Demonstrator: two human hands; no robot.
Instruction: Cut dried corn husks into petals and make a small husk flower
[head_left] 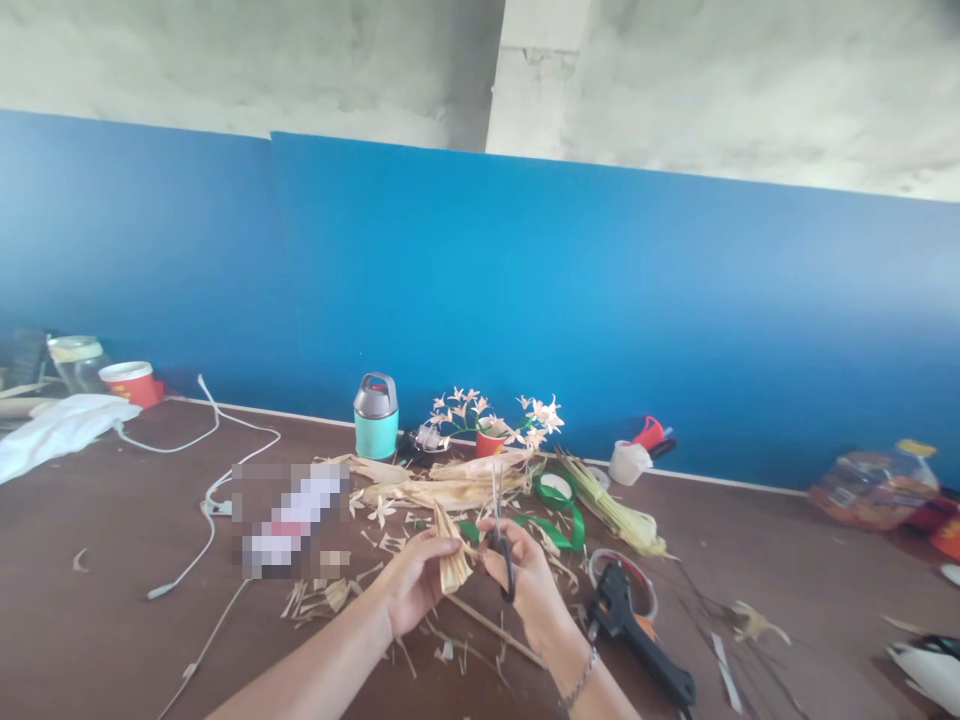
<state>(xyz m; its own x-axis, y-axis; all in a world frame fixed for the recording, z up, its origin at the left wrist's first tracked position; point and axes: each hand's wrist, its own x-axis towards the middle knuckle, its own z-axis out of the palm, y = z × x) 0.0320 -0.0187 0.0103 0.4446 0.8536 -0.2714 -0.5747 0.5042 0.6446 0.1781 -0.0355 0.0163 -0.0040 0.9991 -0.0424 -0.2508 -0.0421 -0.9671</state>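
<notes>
Right hand (529, 580) scissors (501, 545) snip pale, pleated husk (452, 560).

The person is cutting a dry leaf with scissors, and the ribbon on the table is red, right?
Not quite. The ribbon is green, not red, as the head view shows. The rest holds: the right hand works the scissors on the dry leaf held by the left hand.

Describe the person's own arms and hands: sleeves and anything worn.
Both forearms are bare, with no sleeves in view. The left hand wears nothing visible. The right hand has a thin silvery chain bracelet at its wrist. No gloves.
</notes>
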